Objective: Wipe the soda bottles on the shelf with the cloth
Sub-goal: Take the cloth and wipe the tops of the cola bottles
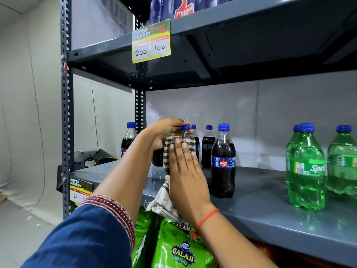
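My left hand [166, 132] grips the neck of a dark cola bottle [185, 127] with a blue cap, standing on the grey shelf [270, 200]. My right hand [185, 171] presses a checked cloth [164, 202] flat against that bottle's body, and most of the bottle is hidden behind it. The cloth's loose end hangs over the shelf's front edge. Several more cola bottles stand around: one at the left [128, 139], two behind [207, 146], one in front to the right [223, 161]. Green Sprite bottles [306, 167] stand farther right.
An upper shelf [231, 26] hangs close overhead with a yellow price tag [151, 41]. A perforated steel post [65, 113] stands at the left. Green wafer bags [179, 246] sit below the shelf's front edge. A dark lamp fitting [90, 158] lies behind the shelf's left end.
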Demonstrator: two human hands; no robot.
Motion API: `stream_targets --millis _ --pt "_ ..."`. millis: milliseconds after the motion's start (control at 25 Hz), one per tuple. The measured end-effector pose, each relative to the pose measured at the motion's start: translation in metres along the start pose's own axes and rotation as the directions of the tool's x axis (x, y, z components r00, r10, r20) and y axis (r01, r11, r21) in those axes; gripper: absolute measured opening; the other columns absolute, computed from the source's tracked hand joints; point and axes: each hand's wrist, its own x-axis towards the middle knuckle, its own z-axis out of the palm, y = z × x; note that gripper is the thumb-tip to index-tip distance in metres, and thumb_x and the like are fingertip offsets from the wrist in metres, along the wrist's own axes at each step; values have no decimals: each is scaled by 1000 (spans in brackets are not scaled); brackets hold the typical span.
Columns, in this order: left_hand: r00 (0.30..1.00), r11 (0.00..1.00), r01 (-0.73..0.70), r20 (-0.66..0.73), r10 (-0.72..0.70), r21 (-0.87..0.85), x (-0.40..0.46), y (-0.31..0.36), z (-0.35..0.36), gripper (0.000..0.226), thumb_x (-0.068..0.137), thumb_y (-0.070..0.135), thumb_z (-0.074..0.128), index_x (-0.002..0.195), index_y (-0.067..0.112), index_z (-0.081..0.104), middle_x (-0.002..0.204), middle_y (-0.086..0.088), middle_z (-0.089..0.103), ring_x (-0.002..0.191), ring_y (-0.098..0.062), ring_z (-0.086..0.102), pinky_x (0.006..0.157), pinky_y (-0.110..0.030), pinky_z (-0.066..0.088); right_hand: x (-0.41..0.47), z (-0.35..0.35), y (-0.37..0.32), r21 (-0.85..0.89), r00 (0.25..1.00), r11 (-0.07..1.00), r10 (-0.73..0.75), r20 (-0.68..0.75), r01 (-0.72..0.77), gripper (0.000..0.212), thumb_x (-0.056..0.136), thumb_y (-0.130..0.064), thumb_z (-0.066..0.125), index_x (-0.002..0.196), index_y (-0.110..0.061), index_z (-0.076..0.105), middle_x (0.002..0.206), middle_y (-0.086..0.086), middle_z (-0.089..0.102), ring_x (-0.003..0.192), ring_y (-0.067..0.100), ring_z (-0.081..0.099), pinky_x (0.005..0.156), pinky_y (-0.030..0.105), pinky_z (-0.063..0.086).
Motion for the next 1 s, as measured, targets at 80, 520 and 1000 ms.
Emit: stream_targets --millis 80,520,1000 --pt "999 998 -11 34 9 58 1 2 1 28 87 20 46 102 3 63 77 -1 76 67 -12 67 64 -19 55 -6 -7 -2 -51 998 997 60 -2 -60 69 84 -25 55 140 -6 18 150 12 23 138 27 20 111 41 19" --pt "995 999 16 102 -12 -38 6 9 4 23 87 7 43 96 -1 63 89 -5 73 67 -12 71 55 -19 54 -6 -2 -5 -90 995 995 38 -93 -46 59 88 -20 38 141 -8 16 152 8 19 139 24 17 111 38 16" --pt "990 999 33 137 -27 -39 7 8 -2 26 89 8 42 103 -3 61 106 -11 67 76 -14 70 73 -20 56 3 -5 5 -113 991 987 -111 70 119 59 84 -11 10 141 -3 -6 154 13 -8 140 28 -11 109 39 -13"
